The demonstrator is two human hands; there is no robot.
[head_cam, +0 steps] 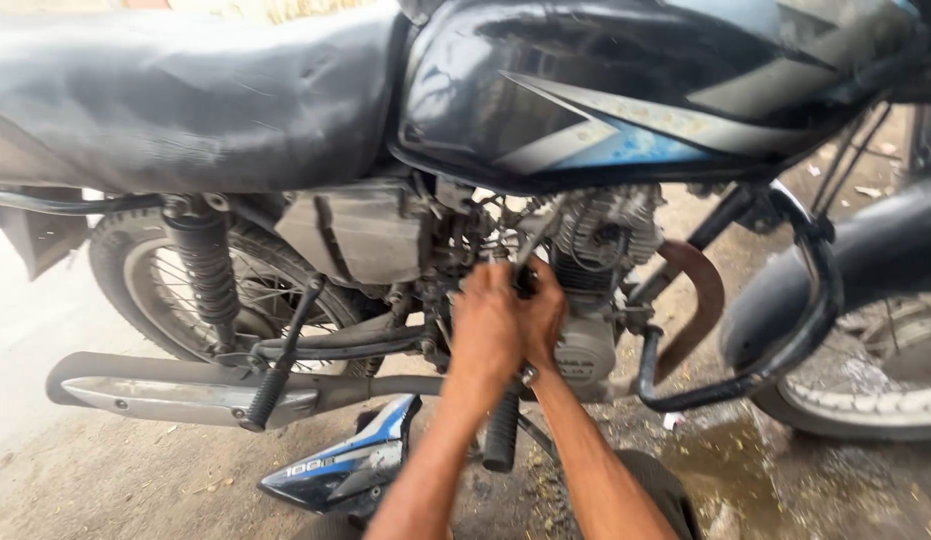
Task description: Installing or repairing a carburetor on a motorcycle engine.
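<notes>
A dark blue and black motorcycle (585,90) stands side-on in front of me. Both hands are pressed together at its engine (595,250), just under the fuel tank. My left hand (485,322) and my right hand (542,312) are closed around a slim dark tool (526,262) that points up into the gap between the air box (350,232) and the cylinder. The tool's tip is hidden among cables and parts. A metal ring or bracelet shows at my right wrist.
A detached blue and black side panel (335,468) lies on the dirt below the engine. The footpeg (502,432), kick lever (283,352), silver exhaust (175,392) and black crash guard (785,345) surround my arms. The front wheel (885,385) stands at right, beside a wet patch (745,470).
</notes>
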